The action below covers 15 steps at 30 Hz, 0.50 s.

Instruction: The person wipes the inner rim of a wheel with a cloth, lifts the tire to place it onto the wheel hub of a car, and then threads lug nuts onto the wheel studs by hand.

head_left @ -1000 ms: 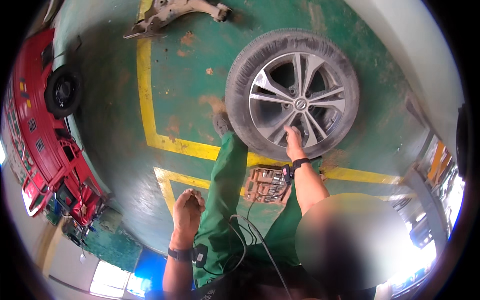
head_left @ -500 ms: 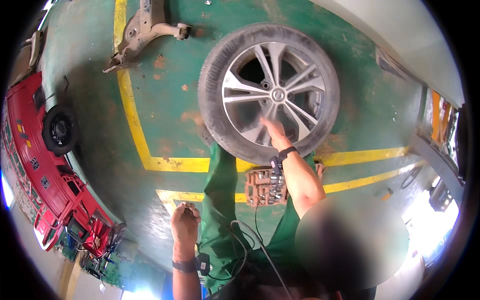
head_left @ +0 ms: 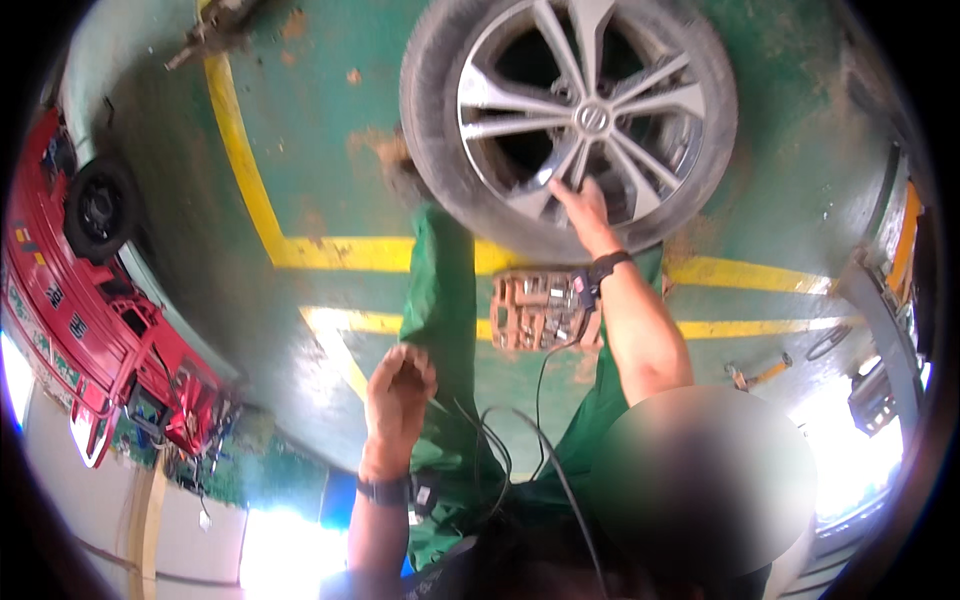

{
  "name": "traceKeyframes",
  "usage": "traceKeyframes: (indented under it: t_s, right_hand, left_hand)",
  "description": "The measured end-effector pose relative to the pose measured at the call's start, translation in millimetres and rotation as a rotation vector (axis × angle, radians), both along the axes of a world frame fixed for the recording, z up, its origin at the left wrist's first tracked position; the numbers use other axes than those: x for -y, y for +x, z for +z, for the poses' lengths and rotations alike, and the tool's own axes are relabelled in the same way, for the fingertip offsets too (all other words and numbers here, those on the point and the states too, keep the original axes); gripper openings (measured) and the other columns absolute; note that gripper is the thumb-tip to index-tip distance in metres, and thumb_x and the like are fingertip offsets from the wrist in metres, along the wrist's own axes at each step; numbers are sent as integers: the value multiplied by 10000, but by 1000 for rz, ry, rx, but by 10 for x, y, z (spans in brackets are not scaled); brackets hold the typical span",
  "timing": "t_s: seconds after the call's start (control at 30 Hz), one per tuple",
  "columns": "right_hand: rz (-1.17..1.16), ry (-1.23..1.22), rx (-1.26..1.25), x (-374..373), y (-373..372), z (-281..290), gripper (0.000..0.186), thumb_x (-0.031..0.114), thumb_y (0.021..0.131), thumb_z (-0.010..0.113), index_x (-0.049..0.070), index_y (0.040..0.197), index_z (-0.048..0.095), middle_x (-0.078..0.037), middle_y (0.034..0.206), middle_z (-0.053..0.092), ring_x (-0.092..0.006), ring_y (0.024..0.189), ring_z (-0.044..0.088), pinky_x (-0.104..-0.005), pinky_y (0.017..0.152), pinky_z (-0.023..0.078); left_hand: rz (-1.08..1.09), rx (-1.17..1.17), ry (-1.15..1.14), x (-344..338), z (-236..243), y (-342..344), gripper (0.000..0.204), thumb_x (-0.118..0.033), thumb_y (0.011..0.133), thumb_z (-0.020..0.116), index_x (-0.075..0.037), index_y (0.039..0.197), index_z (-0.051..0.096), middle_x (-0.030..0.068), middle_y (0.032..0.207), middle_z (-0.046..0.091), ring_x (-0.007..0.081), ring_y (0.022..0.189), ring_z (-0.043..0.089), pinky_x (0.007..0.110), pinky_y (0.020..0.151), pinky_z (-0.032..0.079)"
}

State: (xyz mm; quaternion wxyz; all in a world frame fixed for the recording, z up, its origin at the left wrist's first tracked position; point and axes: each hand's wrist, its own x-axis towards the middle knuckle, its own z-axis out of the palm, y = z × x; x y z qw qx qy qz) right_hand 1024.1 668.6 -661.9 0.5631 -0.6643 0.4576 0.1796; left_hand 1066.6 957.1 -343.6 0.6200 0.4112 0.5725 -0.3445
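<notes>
The wheel is resting on the green floor in front of the person, its spokes facing the camera and its far edge running out of view. The right hand is reaching over the lower spokes, its thumb and forefinger standing apart; I cannot tell whether the fingers are touching a spoke. The left hand is hovering near the left leg of the green trousers, well apart from the wheel, its fingers half curling toward the palm and holding nothing visible. A brown tool case is lying open between the legs, near the wheel. A red vehicle is standing at the far left.
</notes>
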Motion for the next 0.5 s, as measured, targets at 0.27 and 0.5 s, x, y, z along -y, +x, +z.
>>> traceKeyframes:
  t_s: [0.27, 0.5]
  right_hand:
    - [90, -177, -24, -117, -688, 402, 176, 181, 827, 696, 51, 942, 666, -72, 868, 708, -189, 791, 678, -315, 733, 526]
    - [-219, 168, -188, -322, -1236, 595, 168, 185, 893, 622, 24, 910, 666, -46, 776, 707, -115, 715, 682, -261, 641, 511]
  left_hand:
    - [-63, -131, -114, 392, -495, -219, 175, -253, 943, 514, -93, 892, 564, 27, 840, 554, 163, 739, 528, 272, 626, 417]
    - [-135, -115, -59, 483, -532, -241, 143, -222, 927, 512, -100, 874, 564, 26, 825, 559, 159, 715, 537, 275, 612, 420]
